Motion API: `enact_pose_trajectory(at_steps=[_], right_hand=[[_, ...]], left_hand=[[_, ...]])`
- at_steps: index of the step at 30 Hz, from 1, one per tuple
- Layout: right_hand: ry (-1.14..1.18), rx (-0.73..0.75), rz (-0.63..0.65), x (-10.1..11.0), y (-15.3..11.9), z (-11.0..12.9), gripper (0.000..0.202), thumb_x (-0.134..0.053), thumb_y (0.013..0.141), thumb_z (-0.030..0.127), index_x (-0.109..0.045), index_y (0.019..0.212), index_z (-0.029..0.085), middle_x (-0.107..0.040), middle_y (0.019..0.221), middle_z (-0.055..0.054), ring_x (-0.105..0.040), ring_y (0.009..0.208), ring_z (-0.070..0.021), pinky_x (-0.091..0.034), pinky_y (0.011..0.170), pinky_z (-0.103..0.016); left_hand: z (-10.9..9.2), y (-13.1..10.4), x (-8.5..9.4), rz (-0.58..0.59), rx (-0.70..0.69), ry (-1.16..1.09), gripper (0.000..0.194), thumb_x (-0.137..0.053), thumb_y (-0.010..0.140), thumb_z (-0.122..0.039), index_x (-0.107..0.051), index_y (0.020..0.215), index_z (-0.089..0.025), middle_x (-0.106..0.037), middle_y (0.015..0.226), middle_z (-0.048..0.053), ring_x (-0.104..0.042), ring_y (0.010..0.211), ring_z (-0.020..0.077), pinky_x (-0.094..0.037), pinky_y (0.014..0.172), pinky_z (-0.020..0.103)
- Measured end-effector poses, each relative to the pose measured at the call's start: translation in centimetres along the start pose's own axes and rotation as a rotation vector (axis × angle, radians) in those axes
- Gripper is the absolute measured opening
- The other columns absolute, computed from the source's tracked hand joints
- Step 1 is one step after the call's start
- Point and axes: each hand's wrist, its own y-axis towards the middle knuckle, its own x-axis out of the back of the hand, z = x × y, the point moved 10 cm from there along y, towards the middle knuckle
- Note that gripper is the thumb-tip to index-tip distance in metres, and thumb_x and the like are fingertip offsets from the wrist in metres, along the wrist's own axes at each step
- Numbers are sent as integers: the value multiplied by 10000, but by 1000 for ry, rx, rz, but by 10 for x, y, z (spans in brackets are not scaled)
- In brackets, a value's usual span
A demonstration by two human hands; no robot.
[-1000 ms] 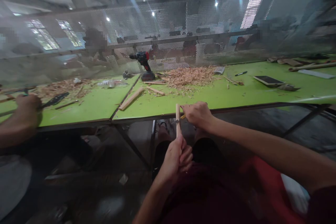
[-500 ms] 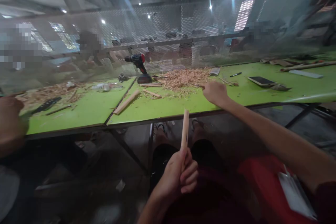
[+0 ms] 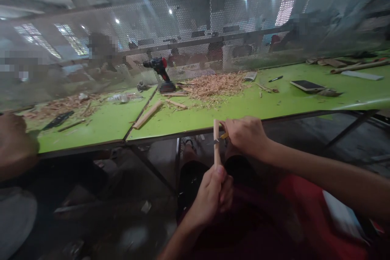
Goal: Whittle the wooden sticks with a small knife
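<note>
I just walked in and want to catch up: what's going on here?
A person's left hand grips a wooden stick in front of the green table; the right hand holds a partly yellow blade across it. Wood shavings are heaped on the table, and a drill stands left of the pile.

Top [image 3: 243,227] is v. dk maroon, shorts [image 3: 192,180] are blk.

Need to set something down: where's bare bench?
Green tabletop: strip between phone and near edge; left section between thin stick and seam. Crowded: around drill, wood shavings and loose wood piece.
</note>
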Motion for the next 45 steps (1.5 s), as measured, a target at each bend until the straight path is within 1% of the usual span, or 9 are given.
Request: enact_pose_trajectory(at_steps=[11, 16, 22, 25, 27, 32, 37, 41, 45], right_hand=[[-2, -19, 3, -21, 34, -2, 572, -358, 1195, 330, -815, 926, 114, -739, 704, -106, -552, 616, -181, -265, 632, -328], [5, -69, 55, -30, 51, -10, 530, -395, 1186, 323, -837, 981, 116, -775, 772, -113, -578, 663, -173, -294, 643, -299], [-55, -291, 40, -22, 83, -87, 464, -372, 1097, 101, -818, 1134, -25, -767, 899, -154, -632, 773, -112, -296, 697, -340], [0, -435, 70, -20, 80, -130, 367, -491, 1071, 104, -824, 1135, -36, -759, 887, -164, -569, 718, -98, -278, 688, -362], [44, -453, 81, -17, 70, -138, 371, -527, 1105, 173, -837, 1073, -28, -752, 871, -178, -524, 680, -112, -266, 676, -362], [126, -381, 211, -12, 31, -103, 439, -629, 1122, 298, -818, 787, 86, -666, 676, -81, -424, 593, -136, -259, 634, -333], [79, -222, 326, -9, -3, -38, 289, -625, 1067, 271, -859, 918, 190, -779, 788, -75, -607, 674, -197, -284, 629, -322], [3, -132, 243, -8, -14, -5, 362, -540, 1066, 275, -840, 884, 186, -798, 777, -107, -668, 666, -229, -311, 618, -343], [12, -114, 120, -8, -7, 1, 413, -484, 1085, 243, -819, 851, 181, -785, 742, -112, -656, 654, -232, -295, 630, -344]], left_hand=[[-10, 12, 7, -131, 30, 14, 656, -795, 848, -812, -439, 762, -267, -299, 491, -99, -161, 400, 80, -158, 376, 230], [-8, 14, 12, -160, 18, 8, 627, -750, 911, -784, -436, 767, -260, -296, 496, -104, -152, 405, 67, -145, 371, 230], [18, -5, -15, 32, 98, 17, 593, -760, 932, -744, -442, 814, -259, -340, 507, -118, -195, 381, 59, -234, 389, 191], [19, -3, -15, 52, 123, -82, 613, -754, 924, -763, -431, 780, -262, -318, 490, -109, -169, 385, 70, -194, 374, 194], [12, 4, -13, 80, 96, -168, 591, -726, 959, -738, -437, 771, -258, -294, 473, -108, -138, 381, 72, -179, 353, 186], [10, 6, -24, 227, 156, -323, 584, -697, 994, -707, -431, 763, -242, -298, 465, -107, -133, 371, 71, -227, 329, 160], [7, -1, -29, 231, 198, -359, 611, -751, 955, -711, -425, 760, -233, -284, 461, -115, -116, 370, 65, -215, 332, 145], [6, -1, -29, 232, 190, -357, 629, -765, 930, -733, -418, 760, -237, -284, 448, -114, -128, 360, 68, -227, 320, 152], [9, 2, -28, 222, 178, -362, 625, -734, 956, -735, -422, 751, -234, -294, 443, -108, -156, 358, 61, -227, 325, 147]])
